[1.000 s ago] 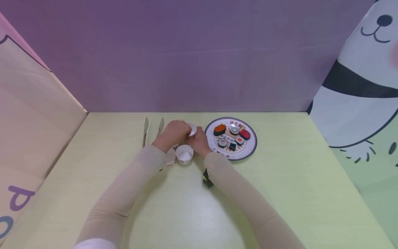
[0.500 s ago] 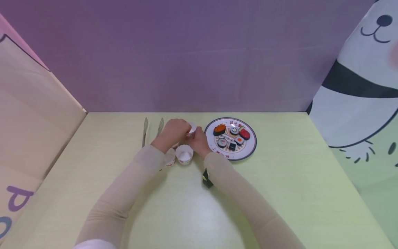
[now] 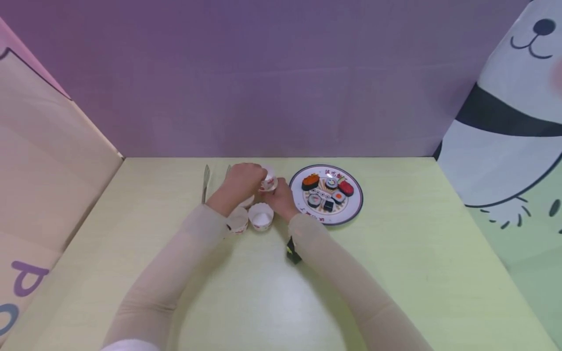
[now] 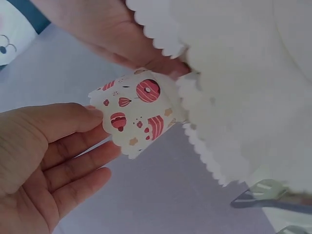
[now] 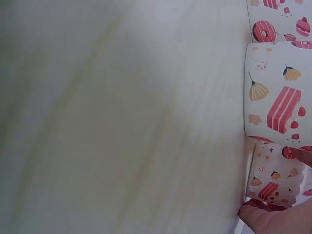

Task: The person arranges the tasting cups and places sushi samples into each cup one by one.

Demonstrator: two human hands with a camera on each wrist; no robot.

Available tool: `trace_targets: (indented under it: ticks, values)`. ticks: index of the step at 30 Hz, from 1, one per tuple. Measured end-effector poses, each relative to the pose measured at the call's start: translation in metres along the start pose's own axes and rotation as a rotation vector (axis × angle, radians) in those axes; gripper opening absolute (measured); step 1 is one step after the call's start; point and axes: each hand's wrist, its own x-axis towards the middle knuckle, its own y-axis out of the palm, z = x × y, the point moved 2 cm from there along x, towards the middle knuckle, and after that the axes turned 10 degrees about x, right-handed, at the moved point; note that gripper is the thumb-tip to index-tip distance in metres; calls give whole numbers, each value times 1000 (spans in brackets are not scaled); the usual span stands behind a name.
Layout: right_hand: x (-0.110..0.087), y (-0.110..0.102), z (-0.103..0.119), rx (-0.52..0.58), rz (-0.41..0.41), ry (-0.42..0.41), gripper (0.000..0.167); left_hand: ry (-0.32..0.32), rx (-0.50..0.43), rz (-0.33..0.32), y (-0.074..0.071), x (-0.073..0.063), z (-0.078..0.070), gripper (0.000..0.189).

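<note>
In the head view, my left hand (image 3: 243, 183) pinches a white paper baking cup (image 3: 269, 184), tilted so its red pattern shows. The left wrist view has my left thumb and fingers on the scalloped rim of this baking cup (image 4: 139, 109). My right hand (image 3: 282, 200) is close against its other side, fingers curled and partly hidden; in the right wrist view, a thumb (image 5: 265, 214) and a finger grip a patterned baking cup (image 5: 270, 173). Just in front of the hands stand two upright cups, one left (image 3: 238, 222) and one right (image 3: 261, 217). Another cup (image 3: 248, 201) shows partly below my left hand.
Right of the hands is a round plate (image 3: 296, 207) with several sushi pieces. One dark sushi piece (image 3: 292, 251) lies by my right sleeve. Behind my left hand lie metal tongs (image 3: 206, 183), partly hidden. A purple backdrop (image 3: 281, 97) closes the table's back edge.
My left hand has moved slightly up and left, and the cup has tipped so its patterned side shows. My right hand has stayed nearly still.
</note>
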Motion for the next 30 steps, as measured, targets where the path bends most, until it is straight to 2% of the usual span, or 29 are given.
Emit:
trace_targets:
  ticks: [7, 14, 16, 21, 25, 30]
  values:
    - [2, 1, 0, 11, 6, -11, 23, 29, 21, -86, -16, -15, -3, 13]
    - [6, 1, -1, -9, 4, -60, 18, 43, 33, -124, -29, -37, -11, 8]
    - [5, 1, 0, -17, 0, -59, 21, 51, 53, -148, -32, -44, -14, 6]
    - [2, 0, 2, -69, -11, 4, 34, 65, 99, -197, -37, -62, -22, 7]
    - [0, 1, 2, -84, -13, 49, 39, 78, 112, -194, -41, -75, -28, 14]
    - [-2, 0, 3, -58, -16, 22, 42, 115, 160, -252, -43, -88, -38, 18]
